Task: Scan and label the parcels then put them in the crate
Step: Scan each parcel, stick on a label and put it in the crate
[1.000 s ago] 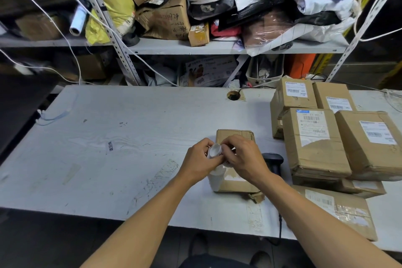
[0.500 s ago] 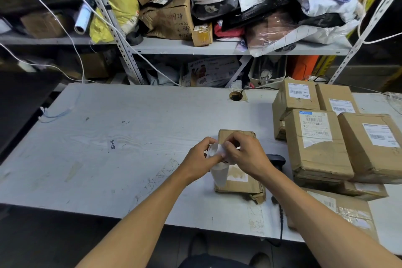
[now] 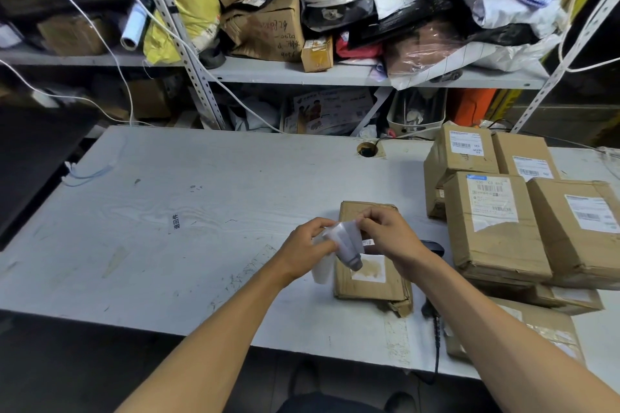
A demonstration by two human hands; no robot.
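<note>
Both hands are over the small parcel (image 3: 369,275) at the table's (image 3: 167,211) near edge. Left hand (image 3: 307,250) pinches the label strip (image 3: 345,241) on its left side; right hand (image 3: 391,238) pinches the strip's upper right edge, looks like it's peeling a sticker off the backing.

Label: thin, floppy, near weightless, probably tacky on 1 face. Hold by corners only, keep fingers off the glue, keep it taut or it curls onto itself.

Parcel: taped brown cardboard, flat, likely light and fairly stiff. Near right corner is crushed and torn, so grip the long sides, not that corner. Old label patch on top is the obvious landing spot.

Scanner (image 3: 434,246) lies just right of the parcel, partly hidden by the right forearm. Stack of labelled boxes (image 3: 493,221) further right. No crate in view.
</note>
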